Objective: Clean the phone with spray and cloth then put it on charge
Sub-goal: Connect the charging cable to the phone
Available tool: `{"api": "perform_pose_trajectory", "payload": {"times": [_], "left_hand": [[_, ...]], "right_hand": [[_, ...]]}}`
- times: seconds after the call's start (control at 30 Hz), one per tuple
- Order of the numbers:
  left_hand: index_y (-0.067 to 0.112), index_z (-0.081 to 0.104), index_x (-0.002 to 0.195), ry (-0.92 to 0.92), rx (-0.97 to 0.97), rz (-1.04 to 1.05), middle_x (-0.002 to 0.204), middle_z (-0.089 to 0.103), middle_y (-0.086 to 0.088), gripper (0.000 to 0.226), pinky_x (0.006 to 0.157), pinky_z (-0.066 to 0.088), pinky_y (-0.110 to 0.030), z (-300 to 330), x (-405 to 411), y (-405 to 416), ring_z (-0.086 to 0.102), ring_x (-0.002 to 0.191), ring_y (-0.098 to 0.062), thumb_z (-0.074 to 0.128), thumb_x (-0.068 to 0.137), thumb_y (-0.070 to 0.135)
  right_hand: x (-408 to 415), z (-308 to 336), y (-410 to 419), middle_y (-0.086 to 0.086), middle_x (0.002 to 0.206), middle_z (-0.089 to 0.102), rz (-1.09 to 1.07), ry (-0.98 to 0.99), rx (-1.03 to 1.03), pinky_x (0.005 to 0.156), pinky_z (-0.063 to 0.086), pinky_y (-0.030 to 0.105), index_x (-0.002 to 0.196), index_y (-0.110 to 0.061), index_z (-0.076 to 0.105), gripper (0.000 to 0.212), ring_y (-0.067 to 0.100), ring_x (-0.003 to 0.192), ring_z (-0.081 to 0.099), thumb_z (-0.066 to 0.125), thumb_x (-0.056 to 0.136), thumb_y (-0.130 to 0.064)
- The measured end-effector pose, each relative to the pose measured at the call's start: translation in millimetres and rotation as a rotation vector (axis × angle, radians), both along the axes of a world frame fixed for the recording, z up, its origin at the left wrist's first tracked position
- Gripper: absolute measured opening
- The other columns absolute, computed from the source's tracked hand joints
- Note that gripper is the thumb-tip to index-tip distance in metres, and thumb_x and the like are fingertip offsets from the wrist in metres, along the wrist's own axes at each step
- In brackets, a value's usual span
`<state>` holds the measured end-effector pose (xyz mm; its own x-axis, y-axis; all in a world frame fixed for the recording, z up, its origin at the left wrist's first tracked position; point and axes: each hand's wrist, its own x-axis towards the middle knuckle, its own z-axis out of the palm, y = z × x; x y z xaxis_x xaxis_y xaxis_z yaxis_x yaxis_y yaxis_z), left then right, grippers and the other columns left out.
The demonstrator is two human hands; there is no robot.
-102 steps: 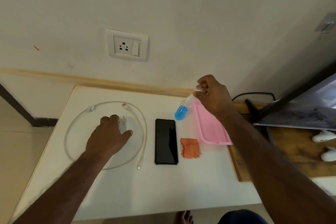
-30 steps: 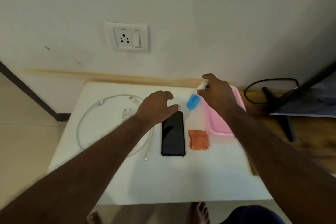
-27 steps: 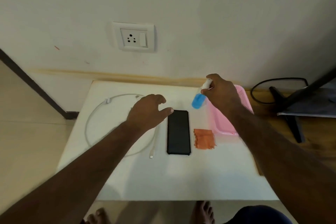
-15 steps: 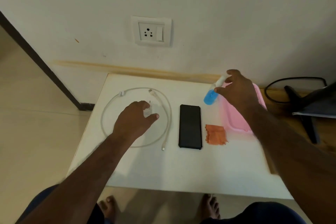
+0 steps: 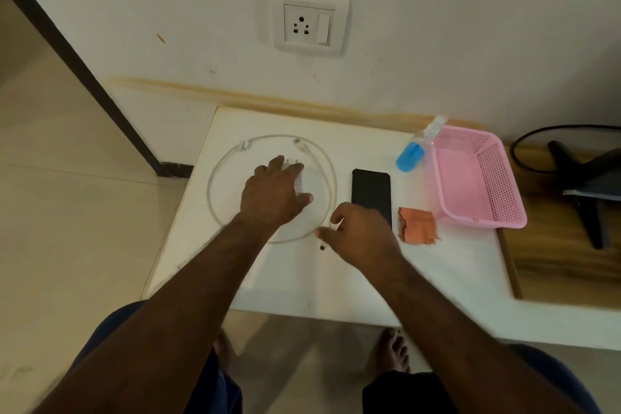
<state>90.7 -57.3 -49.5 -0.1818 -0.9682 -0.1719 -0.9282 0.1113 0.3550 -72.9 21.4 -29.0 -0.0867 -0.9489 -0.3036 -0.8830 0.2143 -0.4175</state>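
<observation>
The black phone [image 5: 371, 191] lies face up on the white table [image 5: 437, 279]. An orange cloth [image 5: 416, 225] sits just right of it. The spray bottle [image 5: 411, 155] with blue liquid leans against the pink basket [image 5: 477, 178], and no hand touches it. A white charging cable [image 5: 221, 168] lies in a loop left of the phone. My left hand [image 5: 274, 191] is inside the loop, its fingers and thumb closed around the white charger adapter [image 5: 297, 171]. My right hand [image 5: 359, 235] pinches the cable near its free plug end [image 5: 322, 247], partly covering the phone's near edge.
A wall socket [image 5: 307, 23] with a switch is above the table. At the right, a wooden surface [image 5: 564, 262] carries a black stand and cord [image 5: 578, 185]. My bare feet [image 5: 393, 349] show below the table's front edge.
My right hand let go of the spray bottle, which now leans on the basket, and moved down-left to the cable's end. My left hand stayed at the adapter.
</observation>
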Motion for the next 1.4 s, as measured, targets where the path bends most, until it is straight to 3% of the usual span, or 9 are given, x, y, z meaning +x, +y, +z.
{"api": "perform_pose_trajectory", "payload": {"times": [0.17, 0.3, 0.5, 0.7, 0.83, 1.03, 1.13, 1.23, 1.4], "left_hand": [[0.029, 0.042, 0.144, 0.034, 0.011, -0.003, 0.160, 0.032, 0.000, 0.070, 0.100, 0.041, -0.045, 1.1, 1.9, -1.9, 0.043, 0.132, -0.033, 0.067, 0.083, 0.052], [0.024, 0.047, 0.136, 0.068, -0.045, 0.005, 0.141, 0.049, -0.001, 0.064, 0.087, 0.046, -0.040, 4.9, 3.3, 0.5, 0.053, 0.115, -0.030, 0.073, 0.081, 0.042], [0.015, 0.047, 0.129, -0.009, -0.041, 0.048, 0.125, 0.048, -0.010, 0.063, 0.071, 0.046, -0.038, 5.8, 4.4, 0.6, 0.055, 0.108, -0.030, 0.078, 0.079, 0.039], [0.012, 0.055, 0.121, 0.018, -0.017, 0.110, 0.117, 0.046, -0.008, 0.063, 0.069, 0.044, -0.034, 5.2, 6.6, -3.6, 0.058, 0.101, -0.027, 0.079, 0.074, 0.047], [0.013, 0.055, 0.121, 0.273, -0.094, 0.249, 0.120, 0.044, -0.004, 0.076, 0.081, 0.050, -0.035, 11.3, 14.6, -14.2, 0.057, 0.104, -0.024, 0.080, 0.065, 0.059], [0.013, 0.057, 0.111, 1.098, 0.008, 0.523, 0.110, 0.065, 0.000, 0.072, 0.074, 0.058, -0.031, 34.5, 27.8, -30.3, 0.068, 0.097, -0.016, 0.079, 0.056, 0.054], [0.016, 0.055, 0.111, 1.280, 0.054, 0.543, 0.111, 0.064, -0.005, 0.062, 0.070, 0.061, -0.029, 36.9, 30.0, -33.9, 0.071, 0.095, -0.020, 0.082, 0.061, 0.043], [0.031, 0.047, 0.129, 1.218, 0.025, 0.508, 0.114, 0.059, 0.004, 0.075, 0.066, 0.055, -0.020, 34.2, 32.6, -32.8, 0.066, 0.093, -0.011, 0.082, 0.064, 0.041], [0.030, 0.052, 0.130, 0.550, -0.040, 0.267, 0.122, 0.046, 0.002, 0.074, 0.082, 0.051, -0.031, 24.9, 47.9, -35.3, 0.055, 0.103, -0.018, 0.083, 0.064, 0.034]], "right_hand": [[17.6, -20.0, 6.6, -0.004, 0.100, 0.066, -0.041, 0.017, -0.008, 0.078, 0.055, 0.033, 0.111, -0.023, 0.054, 0.049, 0.016, 0.089, 0.065, 0.072, 0.077, -0.053], [20.7, -19.0, 3.3, -0.001, 0.107, 0.065, -0.055, 0.038, 0.000, 0.083, 0.055, 0.037, 0.116, -0.022, 0.052, 0.051, 0.020, 0.096, 0.066, 0.073, 0.079, -0.048], [18.3, -11.6, -16.6, -0.004, 0.092, 0.064, -0.073, 0.076, -0.141, 0.063, 0.049, 0.020, 0.109, -0.021, 0.056, 0.035, 0.008, 0.071, 0.060, 0.062, 0.088, -0.049], [14.3, -11.3, -60.9, 0.000, 0.101, 0.067, -0.049, 0.152, -0.139, 0.069, 0.044, 0.024, 0.112, -0.018, 0.062, 0.031, 0.016, 0.088, 0.063, 0.058, 0.093, -0.042], [15.8, -9.6, -92.1, 0.003, 0.109, 0.064, -0.023, 0.141, -0.199, 0.072, 0.045, 0.029, 0.114, -0.018, 0.063, 0.031, 0.020, 0.095, 0.062, 0.053, 0.094, -0.040], [26.8, -8.1, -129.6, 0.004, 0.114, 0.060, 0.030, 0.149, -0.215, 0.080, 0.048, 0.035, 0.119, -0.020, 0.062, 0.035, 0.024, 0.102, 0.060, 0.053, 0.092, -0.042], [31.9, -12.5, -136.7, 0.005, 0.108, 0.061, 0.046, 0.192, -0.176, 0.074, 0.046, 0.032, 0.110, -0.020, 0.065, 0.027, 0.024, 0.098, 0.060, 0.054, 0.090, -0.036], [33.2, -16.9, -136.2, 0.004, 0.106, 0.059, 0.066, 0.214, -0.174, 0.071, 0.044, 0.030, 0.108, -0.022, 0.067, 0.023, 0.024, 0.096, 0.060, 0.053, 0.092, -0.030], [37.2, -18.5, -122.6, -0.001, 0.094, 0.066, 0.120, 0.235, -0.153, 0.066, 0.047, 0.029, 0.097, -0.022, 0.069, 0.017, 0.021, 0.084, 0.061, 0.054, 0.091, -0.026]]}}
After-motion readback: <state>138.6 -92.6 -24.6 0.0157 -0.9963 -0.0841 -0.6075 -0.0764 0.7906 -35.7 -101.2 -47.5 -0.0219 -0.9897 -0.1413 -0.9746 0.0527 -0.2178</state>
